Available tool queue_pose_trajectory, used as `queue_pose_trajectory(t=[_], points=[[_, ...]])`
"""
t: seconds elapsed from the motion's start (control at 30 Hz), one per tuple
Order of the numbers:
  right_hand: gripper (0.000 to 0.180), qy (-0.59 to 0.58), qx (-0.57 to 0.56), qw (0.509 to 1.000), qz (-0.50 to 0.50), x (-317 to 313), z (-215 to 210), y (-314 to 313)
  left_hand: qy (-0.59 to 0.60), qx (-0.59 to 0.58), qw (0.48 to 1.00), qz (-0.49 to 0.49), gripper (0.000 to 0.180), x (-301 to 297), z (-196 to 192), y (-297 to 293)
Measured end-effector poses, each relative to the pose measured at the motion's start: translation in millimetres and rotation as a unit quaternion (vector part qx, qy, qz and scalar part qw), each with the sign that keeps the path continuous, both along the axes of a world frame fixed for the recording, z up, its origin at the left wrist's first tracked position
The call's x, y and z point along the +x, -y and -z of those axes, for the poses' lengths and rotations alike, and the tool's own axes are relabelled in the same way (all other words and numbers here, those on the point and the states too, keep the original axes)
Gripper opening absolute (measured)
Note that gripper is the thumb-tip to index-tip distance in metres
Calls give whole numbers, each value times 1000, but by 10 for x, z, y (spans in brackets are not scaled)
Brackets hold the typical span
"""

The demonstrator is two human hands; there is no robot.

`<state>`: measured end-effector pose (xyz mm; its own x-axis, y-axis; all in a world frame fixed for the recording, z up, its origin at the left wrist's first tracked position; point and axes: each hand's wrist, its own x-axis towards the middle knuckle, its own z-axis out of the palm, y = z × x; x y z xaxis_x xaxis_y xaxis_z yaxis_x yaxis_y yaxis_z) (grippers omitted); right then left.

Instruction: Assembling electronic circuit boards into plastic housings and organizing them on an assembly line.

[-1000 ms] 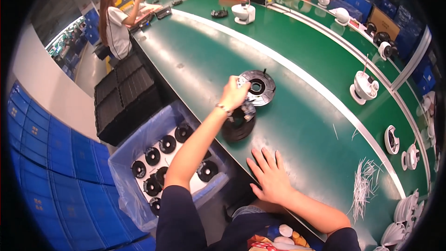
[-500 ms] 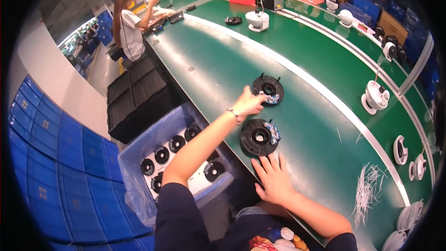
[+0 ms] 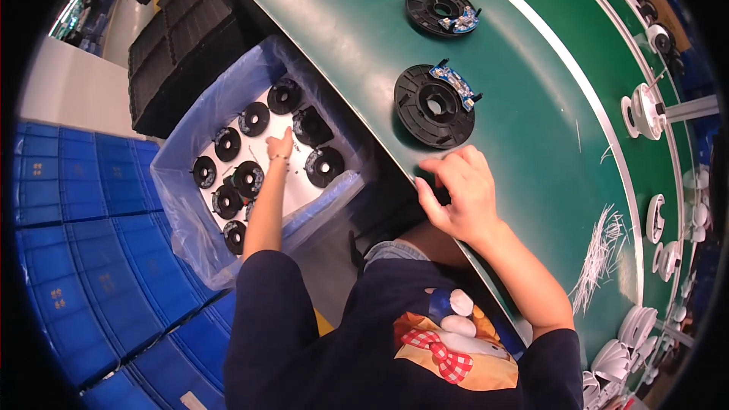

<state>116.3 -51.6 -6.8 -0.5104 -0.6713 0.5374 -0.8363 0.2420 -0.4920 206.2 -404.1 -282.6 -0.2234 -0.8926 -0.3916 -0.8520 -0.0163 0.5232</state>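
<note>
"So, what's new at the green desk (image 3: 524, 159)?"

"Nobody is reaching over its far part now — that arm has swung across to the blue tub (image 3: 205, 110), with its clear lining."

"And the parts on the desk?"

"The nearer disc (image 3: 421, 118) and the farther disc (image 3: 429, 11) lie well apart, each let go. I'd judge those two are done with for the moment, and attention has moved to the tub."

"What about the right hand (image 3: 465, 193)?"

"It no longer rests flat. It's lifted just beside the nearer disc, its grip moderately wide, fingers curled, nothing visible between them and the thumb."

"The left hand (image 3: 280, 144)?"

"Down in the tub, close among the smaller-looking black discs (image 3: 263, 118). Whether its grip holds anything, I cannot tell — it's too small and turned away."

"Anything finer?"

"A blue circuit board (image 3: 453, 85) sits near the nearer disc's rim; the farther one carries a similar board (image 3: 462, 21)."
</note>
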Motion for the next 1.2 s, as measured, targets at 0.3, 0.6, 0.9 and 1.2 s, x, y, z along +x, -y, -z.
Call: queue_pose_trajectory(t=[0.3,0.6,0.9,1.2], points=[[15,-33,62,997,16,36,-28,10,76,31,995,-56,69,-306,278,-683],[15,-20,59,998,2,-77,-17,-1,42,-37,998,-26,53,-363,457,-681],[17,26,23,999,-13,-20,-22,26,-282,26,941,-186,33,278,254,-52],[26,47,-4,999,0,-204,119,-83,-554,30,832,-25,19,-722,-2558,-417]])
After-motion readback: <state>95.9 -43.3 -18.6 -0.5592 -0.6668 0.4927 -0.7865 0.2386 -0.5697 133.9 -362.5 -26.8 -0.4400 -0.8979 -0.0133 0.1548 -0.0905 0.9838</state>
